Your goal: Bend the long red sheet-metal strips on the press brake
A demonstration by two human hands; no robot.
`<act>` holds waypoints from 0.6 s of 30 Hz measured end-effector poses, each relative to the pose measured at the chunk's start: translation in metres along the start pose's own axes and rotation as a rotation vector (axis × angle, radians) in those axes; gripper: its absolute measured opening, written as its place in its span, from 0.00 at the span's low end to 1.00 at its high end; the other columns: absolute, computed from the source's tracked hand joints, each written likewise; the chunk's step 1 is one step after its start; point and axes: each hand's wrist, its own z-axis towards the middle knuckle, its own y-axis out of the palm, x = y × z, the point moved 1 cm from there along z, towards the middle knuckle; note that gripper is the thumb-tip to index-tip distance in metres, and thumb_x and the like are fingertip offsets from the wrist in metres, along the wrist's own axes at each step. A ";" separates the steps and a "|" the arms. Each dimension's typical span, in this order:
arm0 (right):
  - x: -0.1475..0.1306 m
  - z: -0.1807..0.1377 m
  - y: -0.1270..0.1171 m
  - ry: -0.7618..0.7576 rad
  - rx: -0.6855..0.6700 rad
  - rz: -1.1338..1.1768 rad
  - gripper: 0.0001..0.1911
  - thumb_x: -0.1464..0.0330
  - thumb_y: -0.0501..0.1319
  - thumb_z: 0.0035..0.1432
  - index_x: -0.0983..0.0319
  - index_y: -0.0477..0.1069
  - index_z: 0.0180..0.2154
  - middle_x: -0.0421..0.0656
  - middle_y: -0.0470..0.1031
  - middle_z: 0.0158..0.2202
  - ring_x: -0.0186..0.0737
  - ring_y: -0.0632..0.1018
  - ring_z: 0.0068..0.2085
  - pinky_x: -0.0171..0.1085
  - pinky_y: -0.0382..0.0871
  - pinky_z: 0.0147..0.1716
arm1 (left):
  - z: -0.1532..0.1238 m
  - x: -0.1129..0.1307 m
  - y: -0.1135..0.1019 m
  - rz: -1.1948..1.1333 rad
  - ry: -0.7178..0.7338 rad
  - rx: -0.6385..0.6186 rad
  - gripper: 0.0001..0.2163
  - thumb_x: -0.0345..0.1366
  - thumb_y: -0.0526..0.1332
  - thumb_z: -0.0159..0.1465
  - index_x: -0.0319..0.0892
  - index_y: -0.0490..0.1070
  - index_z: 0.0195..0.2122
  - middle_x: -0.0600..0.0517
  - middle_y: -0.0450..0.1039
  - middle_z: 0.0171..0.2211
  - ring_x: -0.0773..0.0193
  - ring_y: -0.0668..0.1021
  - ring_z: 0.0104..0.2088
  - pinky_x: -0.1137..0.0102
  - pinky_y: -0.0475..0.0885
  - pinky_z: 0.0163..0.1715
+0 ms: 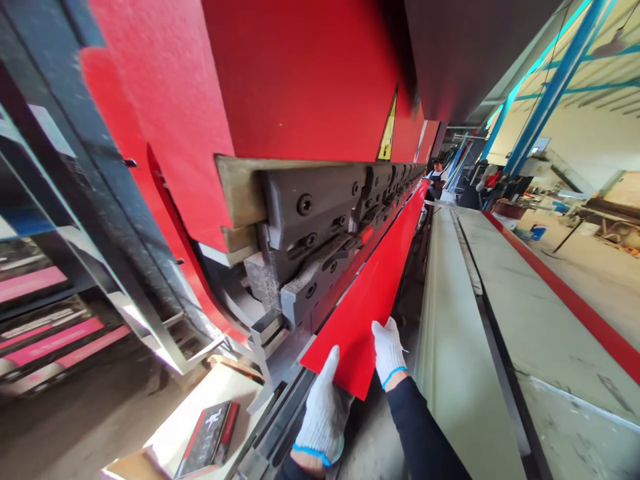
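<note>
Gripping the near end of a long red metal strip (370, 293), both gloved hands, left (324, 413) and right (388, 350), pinched it in their fingers just beyond the press brake's tooling (310, 233), seemingly aligning it, which likely called for steady, level support.

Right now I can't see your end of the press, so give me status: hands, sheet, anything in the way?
Both gloved hands, left hand and right hand, grip red sheet end. Sheet runs along press tooling. Person at far end.

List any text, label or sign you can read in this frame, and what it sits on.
No text can be read.
Yellow triangular warning sign on the red press brake machine: symbol blurred.
Small red-and-black box on the pale bench: white marking unreadable.
</note>
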 end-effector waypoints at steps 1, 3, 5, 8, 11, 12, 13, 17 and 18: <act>0.000 0.001 0.000 0.017 -0.007 0.003 0.19 0.59 0.72 0.44 0.55 0.71 0.37 0.38 0.81 0.31 0.45 0.80 0.32 0.43 0.75 0.35 | 0.004 0.000 -0.001 -0.002 0.047 0.025 0.22 0.35 0.71 0.65 0.42 0.74 0.60 0.42 0.81 0.58 0.52 0.85 0.53 0.62 0.83 0.53; -0.002 0.003 -0.001 0.050 -0.002 0.000 0.19 0.60 0.71 0.44 0.55 0.70 0.38 0.38 0.82 0.31 0.44 0.80 0.31 0.43 0.75 0.33 | 0.010 -0.004 -0.002 -0.002 0.111 0.042 0.24 0.33 0.73 0.63 0.45 0.74 0.61 0.43 0.81 0.58 0.51 0.84 0.55 0.61 0.81 0.56; -0.005 0.004 -0.003 0.064 0.025 -0.010 0.19 0.63 0.71 0.44 0.55 0.70 0.39 0.37 0.81 0.30 0.43 0.80 0.30 0.42 0.74 0.33 | 0.012 -0.008 -0.003 -0.025 0.114 0.024 0.25 0.33 0.73 0.62 0.46 0.74 0.61 0.45 0.82 0.57 0.51 0.84 0.55 0.59 0.81 0.58; -0.009 0.002 -0.004 0.083 0.044 0.012 0.21 0.64 0.72 0.43 0.54 0.70 0.40 0.35 0.82 0.31 0.42 0.81 0.32 0.41 0.75 0.35 | 0.014 -0.010 -0.001 -0.051 0.102 0.047 0.23 0.32 0.72 0.63 0.44 0.75 0.60 0.45 0.83 0.55 0.50 0.85 0.54 0.59 0.80 0.58; -0.016 -0.008 -0.001 0.120 -0.020 0.086 0.25 0.61 0.72 0.44 0.54 0.70 0.45 0.40 0.85 0.39 0.47 0.84 0.36 0.45 0.77 0.37 | 0.015 -0.008 0.003 -0.054 0.120 0.032 0.23 0.32 0.72 0.63 0.45 0.75 0.60 0.45 0.82 0.56 0.50 0.84 0.55 0.60 0.80 0.59; -0.018 -0.013 -0.001 0.133 -0.039 0.106 0.26 0.60 0.72 0.45 0.54 0.69 0.46 0.41 0.85 0.41 0.49 0.84 0.37 0.47 0.78 0.38 | 0.015 -0.008 0.004 -0.054 0.124 0.014 0.24 0.33 0.73 0.63 0.46 0.75 0.61 0.45 0.82 0.56 0.50 0.84 0.55 0.59 0.80 0.59; -0.020 -0.018 0.000 0.150 -0.050 0.125 0.27 0.58 0.72 0.47 0.54 0.68 0.48 0.43 0.85 0.43 0.50 0.85 0.38 0.48 0.78 0.38 | 0.015 -0.008 0.006 -0.056 0.123 -0.005 0.25 0.34 0.73 0.63 0.47 0.74 0.61 0.45 0.82 0.57 0.49 0.84 0.56 0.58 0.80 0.59; -0.023 -0.029 0.003 0.202 -0.065 0.227 0.32 0.60 0.73 0.52 0.51 0.65 0.57 0.42 0.85 0.45 0.51 0.86 0.42 0.50 0.79 0.41 | 0.017 -0.012 0.010 -0.057 0.078 -0.036 0.25 0.35 0.73 0.62 0.48 0.74 0.61 0.45 0.82 0.57 0.48 0.82 0.58 0.57 0.79 0.59; -0.023 -0.030 0.003 0.191 -0.076 0.250 0.35 0.62 0.73 0.51 0.50 0.64 0.59 0.42 0.85 0.46 0.51 0.86 0.43 0.50 0.80 0.43 | 0.018 -0.013 0.010 -0.050 0.069 -0.037 0.25 0.35 0.73 0.63 0.48 0.74 0.61 0.45 0.81 0.57 0.49 0.82 0.58 0.57 0.79 0.59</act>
